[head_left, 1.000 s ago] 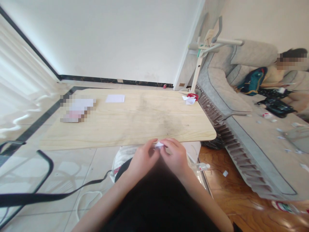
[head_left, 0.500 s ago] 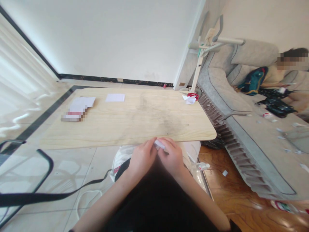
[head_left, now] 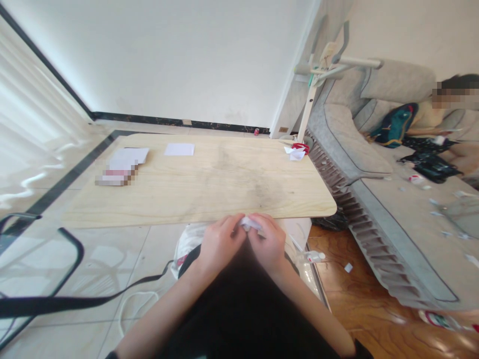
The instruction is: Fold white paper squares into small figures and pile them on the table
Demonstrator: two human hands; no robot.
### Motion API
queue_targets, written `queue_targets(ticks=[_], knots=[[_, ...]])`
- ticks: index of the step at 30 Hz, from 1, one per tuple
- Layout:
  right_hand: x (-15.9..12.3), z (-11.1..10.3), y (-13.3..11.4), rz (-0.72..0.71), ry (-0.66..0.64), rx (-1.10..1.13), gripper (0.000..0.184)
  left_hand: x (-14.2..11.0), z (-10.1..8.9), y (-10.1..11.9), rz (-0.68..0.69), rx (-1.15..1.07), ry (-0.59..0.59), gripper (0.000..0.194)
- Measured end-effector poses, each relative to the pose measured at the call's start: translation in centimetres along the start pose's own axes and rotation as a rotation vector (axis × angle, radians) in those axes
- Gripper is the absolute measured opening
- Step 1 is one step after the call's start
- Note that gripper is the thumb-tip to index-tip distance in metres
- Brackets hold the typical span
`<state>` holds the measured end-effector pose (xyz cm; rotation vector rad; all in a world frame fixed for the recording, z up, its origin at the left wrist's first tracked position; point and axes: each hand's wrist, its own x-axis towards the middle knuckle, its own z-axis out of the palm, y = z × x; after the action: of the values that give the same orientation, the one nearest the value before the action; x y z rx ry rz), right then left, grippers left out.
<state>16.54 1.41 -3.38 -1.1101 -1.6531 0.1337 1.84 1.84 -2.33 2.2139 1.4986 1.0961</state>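
A small folded piece of white paper (head_left: 251, 223) is pinched between my two hands at the table's near edge. My left hand (head_left: 222, 243) closes on its left end, with thumb and fingers together. On its right end my right hand (head_left: 269, 242) grips it the same way. The fingers hide much of the paper, so its exact shape is unclear. Beyond the hands, a flat white sheet (head_left: 179, 149) lies at the back of the wooden table (head_left: 209, 184). At the back right corner sits a folded white paper piece (head_left: 295, 152) beside red-handled scissors (head_left: 300, 146).
Partly blurred papers (head_left: 125, 159) lie on the table's left. To the right stands a grey sofa (head_left: 374, 209) with a person, a teal backpack (head_left: 394, 127) and paper scraps on it. A strap (head_left: 112, 294) crosses the lower left; a plastic bottle (head_left: 315, 257) is below the table.
My fingers have shifted on the folded paper, turning it so that more of its white side shows toward the right hand. Both hands stay near the table edge.
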Motion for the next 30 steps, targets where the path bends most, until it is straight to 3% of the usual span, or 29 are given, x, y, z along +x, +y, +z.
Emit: queue_targets(ticks=[8,13,22,25,30], knots=[[0.1,-0.8,-0.6,-0.110,0.075,0.025,0.035,-0.5,-0.4,0.4,0.118,-0.080,0.070,0.032],[0.0,-1.9,-1.5,-0.161,0.174,0.041,0.037,-0.8,-1.8,1.3,0.184,-0.147,0.032,0.025],[-0.4,-1.6,-0.7,-0.154,0.091,0.081,0.049,-0.7,-2.3,1.3,0.200,-0.199,0.024,0.020],[-0.6,-1.4,-0.3,-0.068,0.059,0.136,0.056,-0.4,-2.2,1.5,0.107,-0.304,0.024,0.016],[-0.2,-1.5,-0.7,0.184,-0.016,0.347,0.049,0.3,-1.1,2.1,-0.396,-0.770,-0.037,0.023]])
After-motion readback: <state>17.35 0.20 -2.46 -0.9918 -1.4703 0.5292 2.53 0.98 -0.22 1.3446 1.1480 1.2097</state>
